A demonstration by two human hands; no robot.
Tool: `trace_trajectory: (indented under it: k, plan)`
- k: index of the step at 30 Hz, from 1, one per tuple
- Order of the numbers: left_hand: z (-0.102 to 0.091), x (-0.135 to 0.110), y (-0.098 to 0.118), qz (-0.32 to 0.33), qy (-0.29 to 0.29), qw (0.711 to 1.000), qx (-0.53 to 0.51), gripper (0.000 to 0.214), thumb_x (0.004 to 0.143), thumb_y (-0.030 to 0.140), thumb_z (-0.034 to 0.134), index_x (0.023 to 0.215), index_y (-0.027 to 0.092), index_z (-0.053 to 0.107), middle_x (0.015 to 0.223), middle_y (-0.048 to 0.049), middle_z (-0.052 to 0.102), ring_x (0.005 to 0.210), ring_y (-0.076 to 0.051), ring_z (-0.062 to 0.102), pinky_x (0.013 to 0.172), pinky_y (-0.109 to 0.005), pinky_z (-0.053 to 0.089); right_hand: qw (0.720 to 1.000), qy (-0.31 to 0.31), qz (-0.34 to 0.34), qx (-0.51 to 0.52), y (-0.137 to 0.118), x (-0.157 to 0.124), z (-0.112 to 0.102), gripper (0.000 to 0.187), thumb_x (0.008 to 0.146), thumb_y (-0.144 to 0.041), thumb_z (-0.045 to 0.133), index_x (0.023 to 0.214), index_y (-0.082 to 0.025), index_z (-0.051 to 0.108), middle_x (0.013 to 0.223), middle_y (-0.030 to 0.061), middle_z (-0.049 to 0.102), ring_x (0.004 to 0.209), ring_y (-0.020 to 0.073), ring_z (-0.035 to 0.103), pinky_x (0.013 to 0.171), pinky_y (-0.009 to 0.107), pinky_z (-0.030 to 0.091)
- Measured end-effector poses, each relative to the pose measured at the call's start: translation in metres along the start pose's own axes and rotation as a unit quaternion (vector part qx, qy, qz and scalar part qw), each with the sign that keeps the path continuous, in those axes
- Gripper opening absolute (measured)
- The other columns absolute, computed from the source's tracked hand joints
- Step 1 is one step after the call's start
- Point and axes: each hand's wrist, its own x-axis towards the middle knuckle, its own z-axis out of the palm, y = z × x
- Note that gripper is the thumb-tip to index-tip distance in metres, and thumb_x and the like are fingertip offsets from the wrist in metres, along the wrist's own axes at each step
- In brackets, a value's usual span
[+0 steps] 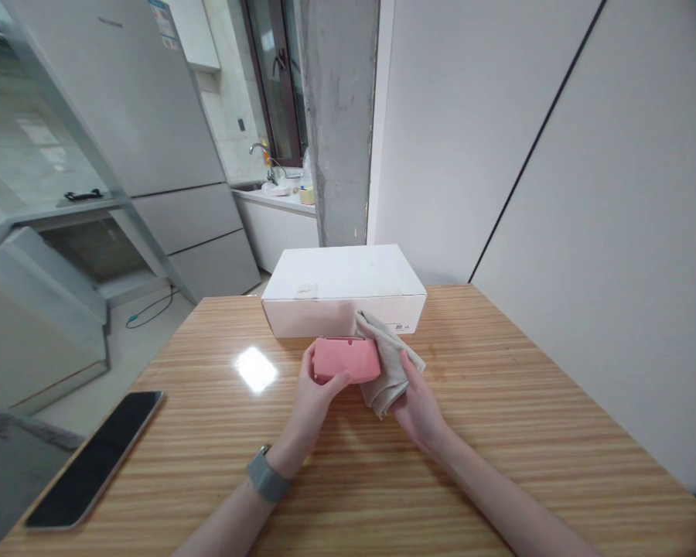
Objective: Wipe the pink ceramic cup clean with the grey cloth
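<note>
My left hand grips a pink box-like case by its left end, the thumb lying along the lower edge. What kind of case it is I cannot tell. A folded grey cloth is in my right hand, pinched between thumb and fingers, and it presses against the right end of the pink case. The fingers behind the cloth are hidden. Both hands are above the wooden table, just in front of a white cardboard box.
A dark-screened phone lies at the table's left edge. Beyond the table are a grey fridge, a sink faucet and a bare concrete pillar. A white panelled wall runs along the right.
</note>
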Motion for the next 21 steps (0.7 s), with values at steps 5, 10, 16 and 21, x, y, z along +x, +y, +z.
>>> trace_trajectory:
  k: [5,10,16,21]
  plan:
    - [0.006,-0.005,0.007,0.026,0.014,0.999,0.045,0.094,0.052,0.025,0.089,0.135,0.024,0.044,0.130,-0.0118,0.059,0.114,-0.028,0.060,0.091,-0.035,0.052,1.000,-0.021,0.006,0.009,-0.001,-0.003,0.006,0.044,0.080,-0.057,0.066,0.111,-0.026,0.073,0.129,0.0027,0.068,0.138,0.0277,0.044,0.113,0.046,0.037]
    - [-0.001,-0.002,0.000,-0.002,-0.026,1.000,-0.016,0.075,0.075,0.037,0.072,0.142,0.023,0.042,0.140,-0.0112,0.054,0.128,-0.028,0.051,0.105,-0.039,0.043,1.000,-0.017,-0.005,0.015,-0.002,0.000,0.004,0.043,0.081,-0.056,0.066,0.109,-0.024,0.074,0.129,0.0048,0.069,0.136,0.0281,0.046,0.113,0.044,0.036]
    - [-0.006,-0.006,0.005,0.010,-0.083,0.997,0.003,0.064,0.081,0.035,0.068,0.141,0.028,0.048,0.147,-0.0072,0.050,0.133,-0.026,0.046,0.110,-0.035,0.038,1.000,0.012,-0.002,0.008,-0.006,0.005,-0.001,0.042,0.083,-0.057,0.063,0.105,-0.024,0.075,0.120,0.0051,0.073,0.130,0.0305,0.054,0.112,0.047,0.039]
    - [-0.003,-0.009,0.007,0.027,-0.074,0.997,-0.023,0.088,0.064,0.032,0.084,0.143,0.025,0.045,0.140,-0.0103,0.055,0.129,-0.029,0.050,0.105,-0.035,0.043,1.000,-0.023,0.016,0.005,-0.005,0.001,0.002,0.047,0.085,-0.060,0.058,0.108,-0.022,0.074,0.120,0.0057,0.073,0.128,0.0299,0.056,0.110,0.045,0.039]
